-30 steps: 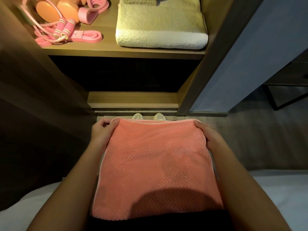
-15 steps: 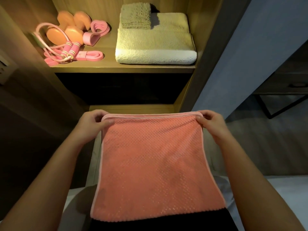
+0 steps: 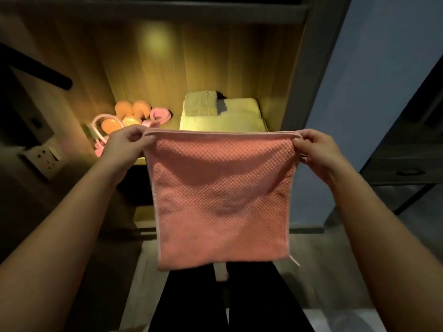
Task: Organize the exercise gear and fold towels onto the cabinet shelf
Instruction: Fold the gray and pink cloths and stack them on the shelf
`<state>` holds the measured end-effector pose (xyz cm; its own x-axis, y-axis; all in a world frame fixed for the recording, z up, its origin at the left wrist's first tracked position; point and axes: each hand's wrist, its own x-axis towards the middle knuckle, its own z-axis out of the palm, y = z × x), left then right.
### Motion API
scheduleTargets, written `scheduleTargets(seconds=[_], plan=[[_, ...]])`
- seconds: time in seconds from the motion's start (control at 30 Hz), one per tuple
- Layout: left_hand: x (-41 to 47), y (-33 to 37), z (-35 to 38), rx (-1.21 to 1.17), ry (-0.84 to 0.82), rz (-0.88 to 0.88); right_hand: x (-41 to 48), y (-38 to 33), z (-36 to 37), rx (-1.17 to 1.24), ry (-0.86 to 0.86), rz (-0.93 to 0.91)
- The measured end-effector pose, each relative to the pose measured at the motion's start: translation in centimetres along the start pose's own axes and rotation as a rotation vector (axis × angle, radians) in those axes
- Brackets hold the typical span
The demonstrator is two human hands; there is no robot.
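Pink and orange exercise gear [image 3: 129, 116] sits on the cabinet shelf [image 3: 174, 127], just behind the left hand [image 3: 124, 144]. That hand has its fingers curled and pinches the top left corner of a pink towel [image 3: 223, 200]. The towel hangs down flat between the two hands, up in the air and in front of the shelf. Behind its top edge, between the hands and a bit farther back, lies a pile of folded yellow towels [image 3: 223, 118]. The right hand [image 3: 314, 149] also has its fingers curled and pinches the top right corner, so the top edge is pulled straight. I think the gear is already put away and the step now is folding this pink towel. It is not on the shelf yet. The next move likely needs the two hands to come together so the corners meet. The edges should line up, or the fold will look messy. After that the small folded towel can go on the shelf near the yellow pile.
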<state>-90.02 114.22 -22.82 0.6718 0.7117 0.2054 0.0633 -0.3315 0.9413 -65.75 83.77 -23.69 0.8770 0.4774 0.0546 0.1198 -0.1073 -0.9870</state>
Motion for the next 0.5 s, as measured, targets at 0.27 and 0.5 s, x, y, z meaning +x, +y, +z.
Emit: scheduleTargets(seconds=[0.27, 0.5], plan=[[2.0, 2.9, -3.2, 0.127, -0.177, -0.004, 1.2, -3.0, -2.8, 0.066, -0.186, -0.003], [2.0, 2.0, -4.8, -0.082, -0.327, -0.234, 1.6, -2.3, -4.1, -0.072, -0.485, 0.136]])
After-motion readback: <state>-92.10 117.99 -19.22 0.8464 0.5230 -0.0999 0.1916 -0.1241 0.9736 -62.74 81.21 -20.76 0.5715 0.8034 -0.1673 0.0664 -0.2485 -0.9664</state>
